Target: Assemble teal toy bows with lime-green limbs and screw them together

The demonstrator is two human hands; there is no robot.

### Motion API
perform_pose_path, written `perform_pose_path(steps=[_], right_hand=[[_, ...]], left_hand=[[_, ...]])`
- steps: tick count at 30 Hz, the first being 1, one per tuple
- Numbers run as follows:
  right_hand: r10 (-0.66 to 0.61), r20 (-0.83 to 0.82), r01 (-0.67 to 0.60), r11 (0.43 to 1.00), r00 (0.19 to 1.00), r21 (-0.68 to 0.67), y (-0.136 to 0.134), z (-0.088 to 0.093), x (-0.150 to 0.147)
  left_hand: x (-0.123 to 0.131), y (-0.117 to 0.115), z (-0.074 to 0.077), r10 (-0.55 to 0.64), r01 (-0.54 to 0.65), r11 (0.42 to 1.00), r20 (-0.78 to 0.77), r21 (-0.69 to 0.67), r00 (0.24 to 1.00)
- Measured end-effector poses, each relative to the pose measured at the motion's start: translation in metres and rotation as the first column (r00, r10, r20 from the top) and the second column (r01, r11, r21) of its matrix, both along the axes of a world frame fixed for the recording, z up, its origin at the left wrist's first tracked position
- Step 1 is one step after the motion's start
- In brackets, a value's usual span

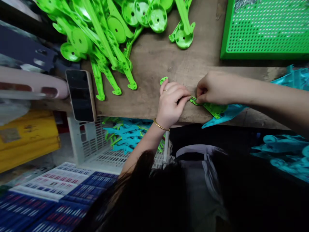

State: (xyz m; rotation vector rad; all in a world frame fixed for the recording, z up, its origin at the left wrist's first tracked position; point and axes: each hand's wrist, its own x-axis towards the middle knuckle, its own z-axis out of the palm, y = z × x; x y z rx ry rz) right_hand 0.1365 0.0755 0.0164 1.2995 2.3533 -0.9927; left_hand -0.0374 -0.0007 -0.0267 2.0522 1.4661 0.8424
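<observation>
My left hand (172, 100), with a ring and a gold bracelet, pinches the narrow tip of a bright green plastic part (215, 110) at the table's front edge. My right hand (213, 87) is closed over the same part, its thumb and fingertips pressed together just above the tip. Anything small between those right fingertips is hidden. Under the green part lies a blue plastic piece (225, 116) with a pointed end, sticking out past the edge. A small green plastic end (163, 80) shows beside the little finger of my left hand; whether it is touched I cannot tell.
Many long green plastic parts with round cups (106, 38) are heaped at the back left. A phone (80, 95) lies at left. A green perforated basket (267, 35) stands back right. Below the edge, a white crate (90, 145) holds blue and green pieces; more blue pieces (287, 151) lie right.
</observation>
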Motion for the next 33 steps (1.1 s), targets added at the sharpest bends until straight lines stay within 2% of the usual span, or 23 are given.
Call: perform_pose_path(steps=[4,7,14,17,22,27,31,33], right_hand=[[-0.005,-0.085,-0.005,0.992,0.996,-0.122,-0.007,0.011,0.018],[-0.033,-0.08,0.022,0.99,0.996,-0.136,-0.011,0.016,0.021],[-0.152,0.057,0.151,0.988,0.987,0.014,-0.023,0.013,0.003],[-0.16,0.107,0.15,0.985,0.981,0.089,-0.028,0.015,0.001],[-0.105,0.024,0.098,0.971,0.994,0.218,-0.049,0.018,0.012],[0.016,-0.041,0.006,0.875,0.999,0.483,-0.078,0.008,0.023],[0.14,-0.075,-0.059,0.76,0.987,0.647,-0.086,-0.003,0.027],[0.166,-0.105,-0.048,0.719,0.98,0.693,-0.087,-0.007,0.028]], left_hand=[[0.001,0.0,-0.001,0.006,-0.005,1.0,-0.005,0.021,1.0],[0.001,0.001,-0.002,0.006,-0.006,0.999,0.003,0.034,1.0],[0.001,0.0,0.0,0.001,-0.001,1.0,0.011,0.021,1.0],[0.0,-0.001,0.001,-0.005,0.004,0.999,0.009,0.048,1.0],[-0.001,-0.001,0.003,-0.028,0.028,0.999,0.009,0.042,1.0],[-0.001,0.0,0.004,-0.017,0.015,0.998,0.037,0.055,0.999],[0.0,0.0,0.006,-0.004,0.004,1.0,0.008,0.014,1.0],[0.0,0.0,0.007,-0.002,0.002,1.0,0.004,0.013,1.0]])
